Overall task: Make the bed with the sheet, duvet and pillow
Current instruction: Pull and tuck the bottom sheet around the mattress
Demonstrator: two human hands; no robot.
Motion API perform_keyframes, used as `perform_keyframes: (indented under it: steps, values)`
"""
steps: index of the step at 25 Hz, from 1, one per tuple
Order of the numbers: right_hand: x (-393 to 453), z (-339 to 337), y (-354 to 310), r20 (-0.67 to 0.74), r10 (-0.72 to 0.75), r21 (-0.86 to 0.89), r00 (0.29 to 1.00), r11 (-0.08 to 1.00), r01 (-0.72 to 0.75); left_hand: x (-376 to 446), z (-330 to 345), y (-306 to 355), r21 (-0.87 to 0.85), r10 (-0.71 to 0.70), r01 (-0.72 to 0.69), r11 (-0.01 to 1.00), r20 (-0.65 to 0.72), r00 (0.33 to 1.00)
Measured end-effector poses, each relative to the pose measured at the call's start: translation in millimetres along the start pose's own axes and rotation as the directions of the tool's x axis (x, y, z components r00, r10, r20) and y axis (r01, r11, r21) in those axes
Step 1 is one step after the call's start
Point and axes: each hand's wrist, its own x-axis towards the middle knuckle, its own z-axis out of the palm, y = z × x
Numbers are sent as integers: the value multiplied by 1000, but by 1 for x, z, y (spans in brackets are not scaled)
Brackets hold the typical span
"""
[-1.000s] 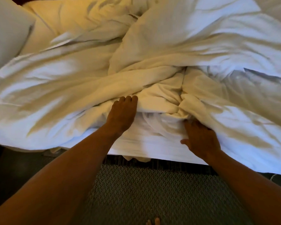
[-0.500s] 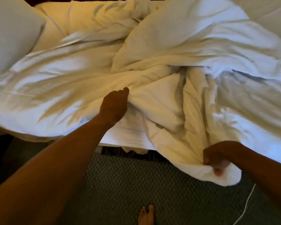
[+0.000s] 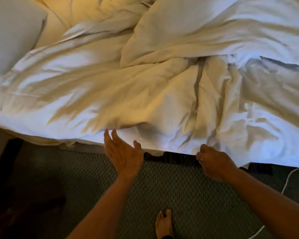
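Duvet (image 3: 145, 94) lies bunched across the bed, its near edge hanging over the side just above the carpet (image 3: 162, 187). Pillow (image 3: 10, 35) sits at the far left end, partly under the folds. Can't tell sheet from duvet in that heap.

Left hand (image 3: 123, 152) is spread, palm up, fingertips touching the underside of the hanging edge, gripping nothing. Right hand (image 3: 212, 163) has fingers curled at the hem; looks like a pinch on the fabric, but the contact is partly hidden.

Risks, imo: w/ only one hand gripping, a pull would drag one side & twist the thick ridge in the middle tighter instead of flattening it. A hard tug could slide the whole mass off toward the floor. White cord (image 3: 286, 185) on the carpet runs near a bare foot (image 3: 164, 223): trip hazard if the person steps right.

Fabric is white, soft, puffy w/ deep creases, thick rolled folds mid-bed, thin wrinkled layer at the edge. Carpet is dark, tight woven pattern.
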Motion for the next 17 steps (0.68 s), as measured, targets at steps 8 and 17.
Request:
perform_keyframes:
  steps: [8,17]
  values:
    - [90,-31,-96,427,193,863,884,205,-462,79,24,-14,-748,-432,626,-219,650,625]
    - [169,-53,-187,440,297,488,847,-871,52,147,-30,-47,-709,-312,583,-396,701,641]
